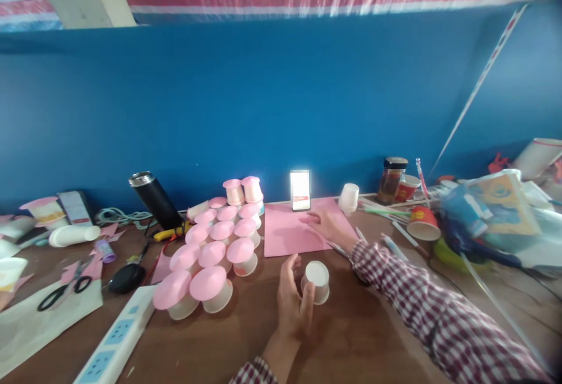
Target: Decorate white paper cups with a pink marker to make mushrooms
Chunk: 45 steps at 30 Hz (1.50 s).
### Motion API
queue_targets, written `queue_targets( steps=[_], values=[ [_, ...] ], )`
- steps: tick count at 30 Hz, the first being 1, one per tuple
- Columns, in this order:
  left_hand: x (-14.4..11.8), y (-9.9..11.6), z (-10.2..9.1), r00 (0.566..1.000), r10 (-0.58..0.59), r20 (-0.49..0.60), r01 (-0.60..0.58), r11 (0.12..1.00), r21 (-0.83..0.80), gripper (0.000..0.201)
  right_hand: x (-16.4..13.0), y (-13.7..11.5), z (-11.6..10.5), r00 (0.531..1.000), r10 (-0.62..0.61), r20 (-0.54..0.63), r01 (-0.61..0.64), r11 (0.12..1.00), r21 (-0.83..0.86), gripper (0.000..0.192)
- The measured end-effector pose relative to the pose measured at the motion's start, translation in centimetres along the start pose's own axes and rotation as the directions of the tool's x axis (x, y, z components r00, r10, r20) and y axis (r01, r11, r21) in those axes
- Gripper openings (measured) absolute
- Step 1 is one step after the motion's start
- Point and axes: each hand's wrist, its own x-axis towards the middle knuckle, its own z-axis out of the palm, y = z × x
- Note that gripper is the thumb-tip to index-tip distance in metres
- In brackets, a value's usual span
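Note:
An upside-down white paper cup stands on the brown table in front of me. My left hand is beside it on the left, thumb overlapping the cup's near side and the other fingers apart from it. Over the pink paper sheet, my right hand reaches out with loosely stretched fingers and nothing visible in them. Just beyond those fingertips, a phone with a bright screen leans upright against the blue partition. Scissors lie partly hidden near my right wrist.
Several cups with pink paper disks on top stand in rows at left. Behind them leans a black thermos. A white power strip and black-handled scissors lie further left. At right are a jar, red cups and plastic bags.

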Motion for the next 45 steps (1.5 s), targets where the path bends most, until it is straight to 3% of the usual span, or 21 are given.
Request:
queue_targets(
  steps=[4,8,12,17,20,24,28,32,34,36,39,43,45],
  values=[
    [0.5,0.4,-0.1,0.998,-0.034,-0.050,0.034,0.999,-0.003,0.045,-2.2,-0.9,-2.0,0.999,-0.051,-0.006,0.052,0.988,0.144,0.033],
    [0.7,1.0,-0.5,0.991,-0.053,-0.119,0.050,0.998,-0.032,0.039,-6.0,-3.2,-4.4,1.000,-0.024,0.003,0.022,0.945,0.326,0.029],
    [0.3,3.5,-1.3,0.981,-0.080,-0.175,0.063,0.993,-0.098,0.032,-10.3,-5.7,-6.1,0.993,-0.077,0.093,0.031,0.908,0.419,0.020],
    [-1.0,8.9,-2.2,0.998,-0.030,-0.048,0.025,0.994,-0.105,0.030,-14.3,-7.3,-6.4,0.982,-0.154,0.106,0.098,0.906,0.412,0.015],
    [-1.8,10.9,-2.0,0.980,-0.191,0.050,0.197,0.961,-0.194,0.027,-15.7,-7.4,-6.3,0.975,-0.208,0.078,0.168,0.920,0.354,0.015],
    [-3.0,11.1,-1.2,0.943,-0.322,0.082,0.332,0.899,-0.287,0.025,-17.0,-6.9,-6.4,0.968,-0.247,0.054,0.213,0.912,0.350,0.014],
    [-4.3,10.8,-0.5,0.912,-0.406,0.068,0.400,0.838,-0.370,0.024,-18.5,-6.2,-6.0,0.989,-0.110,0.095,0.046,0.859,0.510,0.024],
    [-5.8,10.8,0.2,0.880,-0.468,0.082,0.447,0.756,-0.478,0.027,-20.3,-5.7,-4.8,0.971,0.007,0.239,-0.187,0.645,0.741,0.035],
    [-6.3,10.9,0.5,0.868,-0.481,0.124,0.473,0.724,-0.503,0.029,-21.2,-5.8,-4.3,0.968,0.031,0.250,-0.219,0.591,0.776,0.036],
    [-6.7,11.2,0.8,0.854,-0.491,0.174,0.499,0.677,-0.541,0.031,-22.1,-6.0,-3.9,0.983,0.054,0.178,-0.171,0.641,0.749,0.038],
    [-6.8,11.7,1.1,0.820,-0.516,0.248,0.544,0.566,-0.620,0.035,-22.7,-6.0,-4.0,0.998,0.001,0.063,-0.039,0.794,0.606,0.048],
    [-6.6,12.1,0.7,0.771,-0.587,0.245,0.568,0.462,-0.681,0.037,-21.2,-3.9,-5.2,0.975,-0.176,0.137,0.088,0.867,0.490,0.064],
    [-6.4,12.0,0.4,0.738,-0.647,0.192,0.568,0.441,-0.695,0.038,-19.5,-2.1,-5.8,0.993,-0.083,0.088,0.057,0.962,0.268,0.037]
  ],
)
